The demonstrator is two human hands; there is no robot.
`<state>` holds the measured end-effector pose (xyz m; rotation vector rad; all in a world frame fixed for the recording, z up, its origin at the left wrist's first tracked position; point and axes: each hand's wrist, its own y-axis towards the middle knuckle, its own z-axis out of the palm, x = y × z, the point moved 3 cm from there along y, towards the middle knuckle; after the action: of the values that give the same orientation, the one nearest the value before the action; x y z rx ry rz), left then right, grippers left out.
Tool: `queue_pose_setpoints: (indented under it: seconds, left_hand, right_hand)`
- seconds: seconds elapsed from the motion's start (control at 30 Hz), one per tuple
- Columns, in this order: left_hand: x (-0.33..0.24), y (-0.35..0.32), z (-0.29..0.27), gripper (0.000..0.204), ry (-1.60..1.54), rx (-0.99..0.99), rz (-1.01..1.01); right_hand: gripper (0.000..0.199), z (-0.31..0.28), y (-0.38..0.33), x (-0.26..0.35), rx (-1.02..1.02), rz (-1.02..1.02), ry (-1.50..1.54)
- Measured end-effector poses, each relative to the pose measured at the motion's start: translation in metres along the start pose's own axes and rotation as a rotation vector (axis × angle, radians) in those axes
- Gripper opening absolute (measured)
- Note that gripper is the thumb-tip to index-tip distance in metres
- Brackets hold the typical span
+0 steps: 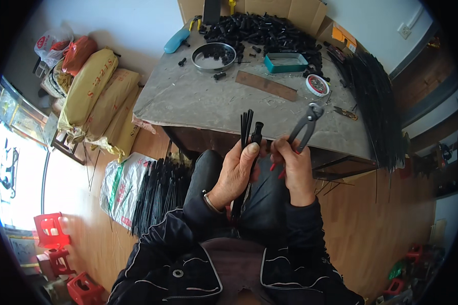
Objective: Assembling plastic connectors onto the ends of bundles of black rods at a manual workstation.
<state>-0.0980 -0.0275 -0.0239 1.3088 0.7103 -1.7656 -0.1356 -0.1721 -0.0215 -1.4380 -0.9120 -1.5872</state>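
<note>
My left hand [233, 174] is closed around a bundle of thin black rods [246, 124], upright over my lap. A black plastic handle-like piece [258, 131] stands against the rods, my thumb pressing on it. In my right hand [296, 172] is a pair of end-cutting pincers [305, 129]. Their jaws point up and away, over the table's front edge, and the red grip ends show below my fingers. The pincers' head is apart from the rods. The lower part of the bundle runs down between my legs, partly hidden by my left hand.
On the grey table [188, 104] lie a heap of black plastic parts [269, 30], a round metal tray [213, 70], a teal box [286, 62], a wooden strip [265, 85], a small round tub [317, 85] and scissors [345, 112]. Long black rods [374, 96] hang over its right side; more rods [160, 195] lie left.
</note>
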Motion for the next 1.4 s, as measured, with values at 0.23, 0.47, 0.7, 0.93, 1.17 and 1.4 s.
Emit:
queue_pose_setpoints:
  seconds: [0.23,0.47,0.7,0.93,1.17,1.4]
  left_hand:
    - [0.004,0.004,-0.011,0.050,-0.036,0.062,-0.011]
    - [0.004,0.002,-0.017,0.043,-0.058,0.055,-0.010]
    - [0.001,0.001,-0.018,0.038,-0.096,0.053,-0.003]
    - [0.001,0.002,-0.020,0.036,-0.114,0.072,-0.021]
    - [0.000,0.001,-0.017,0.036,-0.139,0.057,0.019]
    - [0.003,0.003,-0.020,0.036,-0.153,0.066,0.006]
  right_hand:
    - [0.029,0.031,-0.019,-0.007,0.143,0.179,0.258]
    - [0.027,0.037,-0.017,-0.012,0.140,0.181,0.176]
    - [0.028,0.043,-0.018,-0.011,0.115,0.190,0.187]
    - [0.034,0.045,-0.020,-0.011,0.037,0.150,0.202]
    - [0.028,0.051,-0.024,-0.011,-0.068,0.000,0.003]
    - [0.029,0.054,-0.023,-0.010,-0.060,0.025,0.103]
